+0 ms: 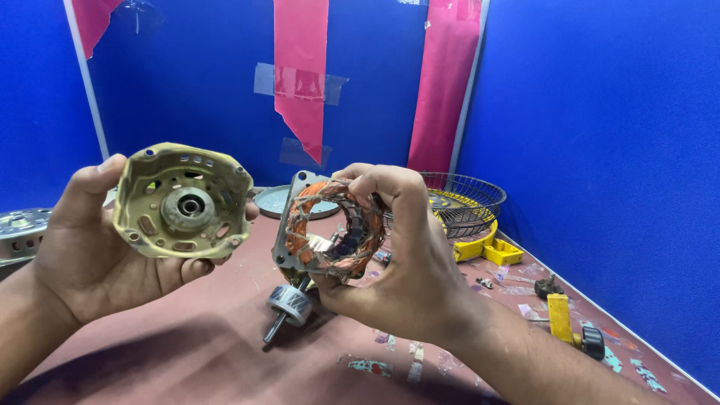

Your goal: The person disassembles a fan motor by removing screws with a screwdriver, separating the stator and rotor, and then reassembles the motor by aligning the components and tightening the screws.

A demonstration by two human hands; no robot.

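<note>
My left hand (90, 247) holds up a dull yellowish metal motor end cover (182, 200), its inner side with a round bearing seat and several holes facing me. My right hand (397, 262) grips a motor stator (330, 229) with orange copper windings and a grey metal frame, tilted upright above the table. Below the stator a rotor with a steel shaft (287, 307) lies on the reddish-brown table (210, 352), apart from both hands.
A wire fan guard (465, 202) rests at the back right over yellow plastic parts (487, 247). A yellow-handled tool (562, 319) and small black parts (547, 286) lie at the right. A round metal plate (274, 201) and a perforated metal disc (19, 232) sit behind. Blue walls enclose the table.
</note>
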